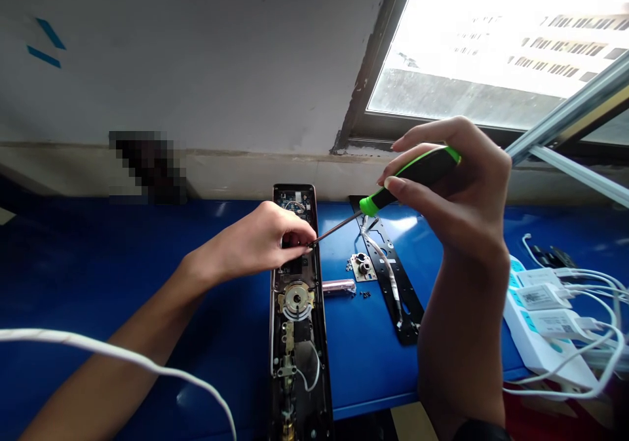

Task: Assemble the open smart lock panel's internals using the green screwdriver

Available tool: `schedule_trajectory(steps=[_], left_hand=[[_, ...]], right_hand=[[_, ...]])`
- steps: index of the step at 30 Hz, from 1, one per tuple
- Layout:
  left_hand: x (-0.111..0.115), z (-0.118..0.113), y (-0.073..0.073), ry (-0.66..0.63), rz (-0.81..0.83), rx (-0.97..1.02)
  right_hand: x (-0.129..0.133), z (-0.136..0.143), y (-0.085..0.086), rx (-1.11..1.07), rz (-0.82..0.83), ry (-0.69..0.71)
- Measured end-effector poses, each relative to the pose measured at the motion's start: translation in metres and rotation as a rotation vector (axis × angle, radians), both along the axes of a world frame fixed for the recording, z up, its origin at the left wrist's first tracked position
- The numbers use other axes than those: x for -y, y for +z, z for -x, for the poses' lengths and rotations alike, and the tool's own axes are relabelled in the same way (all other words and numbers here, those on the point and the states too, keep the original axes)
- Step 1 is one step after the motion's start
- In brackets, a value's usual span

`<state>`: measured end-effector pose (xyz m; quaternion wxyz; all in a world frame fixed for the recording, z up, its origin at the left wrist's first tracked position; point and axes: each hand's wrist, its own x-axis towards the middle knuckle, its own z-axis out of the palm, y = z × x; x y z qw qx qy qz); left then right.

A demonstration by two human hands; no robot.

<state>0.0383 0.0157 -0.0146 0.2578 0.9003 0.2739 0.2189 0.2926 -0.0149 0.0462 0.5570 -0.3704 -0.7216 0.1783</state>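
My right hand (462, 172) grips a black-and-green screwdriver (422, 173) by its handle. Its shaft slants down to the left, with the tip at the fingertips of my left hand (268, 239). Those fingers are pinched together over the upper part of a long black open housing (323, 362), which looks like an electronic door lock. Whatever they hold at the tip is too small to make out. Inside the housing are a circuit board (295, 202), a round metal hub (297, 299) and a thin white wire (314, 379). My left hand hides part of the interior.
Right of the housing lie a black plate (386, 241) with a wrapped cable, a small square module (362, 268), a pinkish cylinder (339, 287) and loose screws (365, 295). A power strip (515, 320) with chargers stands far right. A white cable (147, 365) crosses the lower left.
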Motion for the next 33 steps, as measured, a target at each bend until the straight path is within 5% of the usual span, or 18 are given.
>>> schedule_trajectory(steps=[26, 33], left_hand=[[0.003, 0.001, 0.001, -0.025, 0.093, 0.05], [0.006, 0.002, 0.006, 0.03, 0.152, 0.097]], right_hand=[[-0.004, 0.013, -0.001, 0.048, 0.055, -0.2], [-0.001, 0.022, -0.001, 0.044, -0.078, -0.335]])
